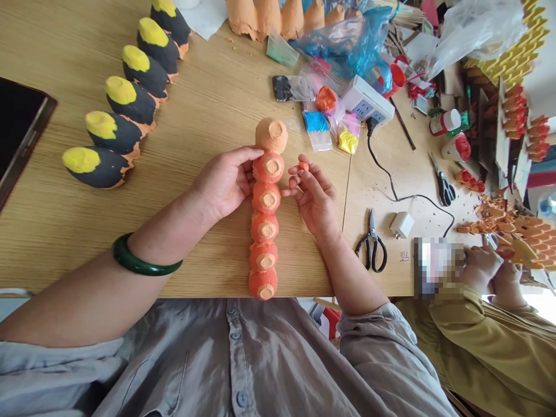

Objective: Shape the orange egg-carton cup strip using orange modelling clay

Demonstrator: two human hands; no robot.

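A strip of several egg-carton cups point(264, 229) lies upside down in front of me, reaching the table's near edge. Its lower cups are covered in orange-red with pale tops; the farthest cup is plain light orange. My left hand point(228, 180) grips the strip's left side, thumb near the joint between the two farthest cups. To the right of the strip, my right hand point(315, 200) pinches a small lump of orange clay point(303, 166) between thumb and finger, its other fingertips close to the strip.
Black-and-yellow cups point(139, 95) stand at the upper left, beside a dark tablet point(19, 133). Clay bags point(317, 128), a power strip point(368, 101), cable and scissors point(372, 246) lie right. Another person's hands point(482, 266) are at far right.
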